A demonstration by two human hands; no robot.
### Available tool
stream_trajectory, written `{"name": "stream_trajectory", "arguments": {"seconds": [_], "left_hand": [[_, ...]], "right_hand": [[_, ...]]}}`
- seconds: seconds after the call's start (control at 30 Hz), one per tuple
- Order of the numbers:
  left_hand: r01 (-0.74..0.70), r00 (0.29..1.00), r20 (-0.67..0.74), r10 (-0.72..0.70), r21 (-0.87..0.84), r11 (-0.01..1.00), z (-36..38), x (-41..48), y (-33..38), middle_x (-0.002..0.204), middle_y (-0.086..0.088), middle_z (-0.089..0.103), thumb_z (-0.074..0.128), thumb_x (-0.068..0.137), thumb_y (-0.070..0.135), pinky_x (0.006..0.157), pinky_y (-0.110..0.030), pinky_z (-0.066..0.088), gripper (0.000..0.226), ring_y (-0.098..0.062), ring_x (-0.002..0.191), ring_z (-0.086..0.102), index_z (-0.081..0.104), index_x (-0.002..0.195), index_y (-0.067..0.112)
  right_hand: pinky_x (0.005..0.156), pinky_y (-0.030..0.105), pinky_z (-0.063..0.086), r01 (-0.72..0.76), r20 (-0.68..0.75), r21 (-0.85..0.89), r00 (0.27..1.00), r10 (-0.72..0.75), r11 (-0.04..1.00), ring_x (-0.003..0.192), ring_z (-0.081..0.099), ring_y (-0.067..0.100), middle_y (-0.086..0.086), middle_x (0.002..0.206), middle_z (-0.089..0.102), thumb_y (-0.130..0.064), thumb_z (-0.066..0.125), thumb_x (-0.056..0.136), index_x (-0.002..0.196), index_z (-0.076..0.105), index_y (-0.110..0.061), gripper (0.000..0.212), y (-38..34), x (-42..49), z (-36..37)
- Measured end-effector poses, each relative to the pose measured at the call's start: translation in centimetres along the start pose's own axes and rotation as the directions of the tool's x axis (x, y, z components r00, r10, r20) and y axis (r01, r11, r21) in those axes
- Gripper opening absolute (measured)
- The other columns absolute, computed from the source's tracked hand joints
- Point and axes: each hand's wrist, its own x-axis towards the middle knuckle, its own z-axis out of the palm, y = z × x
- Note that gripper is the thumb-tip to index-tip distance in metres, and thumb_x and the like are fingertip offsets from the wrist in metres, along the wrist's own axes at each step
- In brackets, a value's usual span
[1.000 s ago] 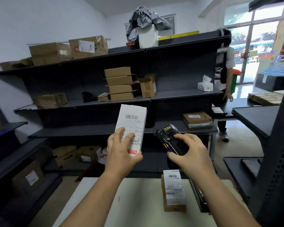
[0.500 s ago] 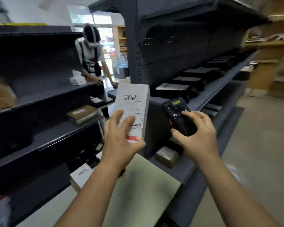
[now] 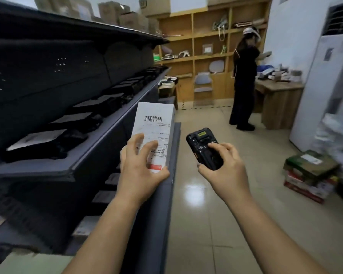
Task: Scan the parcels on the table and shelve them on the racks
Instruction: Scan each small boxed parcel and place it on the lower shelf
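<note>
The left grip (image 3: 141, 167) clasps a white labelled parcel (image 3: 156, 123) upright beside the dark rack (image 3: 99, 139). The right grip (image 3: 224, 167) is wrapped round a handheld scanner (image 3: 203, 149). This looks like shelving underway, and next it needs a free shelf spot. Across the tiled floor (image 3: 216, 224), another person (image 3: 244, 80) stands at a cluttered wooden surface (image 3: 279, 103).

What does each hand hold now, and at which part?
The left hand grips the white parcel at its lower end; the right hand holds the black scanner by its lower body.

Left hand (image 3: 142, 171), right hand (image 3: 226, 169): raised, curled.
</note>
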Motion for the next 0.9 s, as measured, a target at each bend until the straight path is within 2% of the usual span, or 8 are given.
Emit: {"name": "stream_trajectory", "arguments": {"seconds": [0.2, 0.4, 0.6, 0.8, 0.9], "left_hand": [[0.033, 0.998, 0.051, -0.034, 0.013, 0.999, 9.2, 4.4, -2.2, 0.145, 0.006, 0.032, 0.073, 0.057, 0.038, 0.107, -0.039, 0.038, 0.067, -0.022, 0.127, 0.033, 0.062, 0.121, 0.025], [0.144, 0.983, 0.108, -0.149, 0.055, 0.988, 16.8, 8.0, -8.8, 0.144, 0.007, 0.033, 0.072, 0.056, 0.038, 0.106, -0.035, 0.036, 0.064, -0.023, 0.125, 0.036, 0.063, 0.119, 0.026], [0.202, 0.967, 0.152, -0.204, 0.029, 0.979, 24.9, 15.5, -15.3, 0.142, 0.008, 0.033, 0.071, 0.058, 0.039, 0.106, -0.039, 0.038, 0.063, -0.022, 0.123, 0.036, 0.062, 0.119, 0.026], [0.188, 0.957, 0.228, -0.178, -0.022, 0.982, 34.6, 25.4, -18.3, 0.142, 0.005, 0.034, 0.071, 0.057, 0.039, 0.105, -0.037, 0.039, 0.064, -0.023, 0.124, 0.036, 0.062, 0.119, 0.024], [0.169, 0.951, 0.270, -0.152, -0.038, 0.985, 40.3, 29.7, -19.2, 0.142, 0.009, 0.032, 0.071, 0.056, 0.041, 0.103, -0.039, 0.042, 0.066, -0.021, 0.124, 0.035, 0.062, 0.119, 0.025]], "right_hand": [[0.091, 0.033, 0.051, -0.037, 0.019, -0.036, 0.999, 0.038, 0.999, 0.101, 0.055, 0.006, -0.013, 0.124, 0.049, -0.032, 0.081, 0.066, 0.122, 0.064, -0.031, 0.058, 6.7, 6.8, 1.6], [0.090, 0.035, 0.053, -0.135, 0.142, -0.055, 0.980, 0.142, 0.989, 0.099, 0.058, 0.005, -0.018, 0.119, 0.050, -0.035, 0.078, 0.065, 0.121, 0.063, -0.036, 0.057, 13.4, 12.2, 7.5], [0.089, 0.033, 0.053, -0.186, 0.168, -0.120, 0.964, 0.204, 0.975, 0.098, 0.056, 0.002, -0.020, 0.118, 0.049, -0.035, 0.077, 0.067, 0.122, 0.061, -0.038, 0.057, 18.8, 21.2, 13.4], [0.087, 0.026, 0.049, -0.233, 0.132, -0.180, 0.957, 0.259, 0.956, 0.095, 0.053, 0.001, -0.019, 0.120, 0.047, -0.036, 0.077, 0.068, 0.123, 0.060, -0.038, 0.058, 24.9, 30.9, 16.5], [0.083, 0.027, 0.051, -0.262, 0.118, -0.209, 0.949, 0.291, 0.942, 0.096, 0.054, 0.003, -0.018, 0.120, 0.046, -0.035, 0.078, 0.067, 0.122, 0.060, -0.036, 0.057, 29.3, 35.1, 17.3]]}}
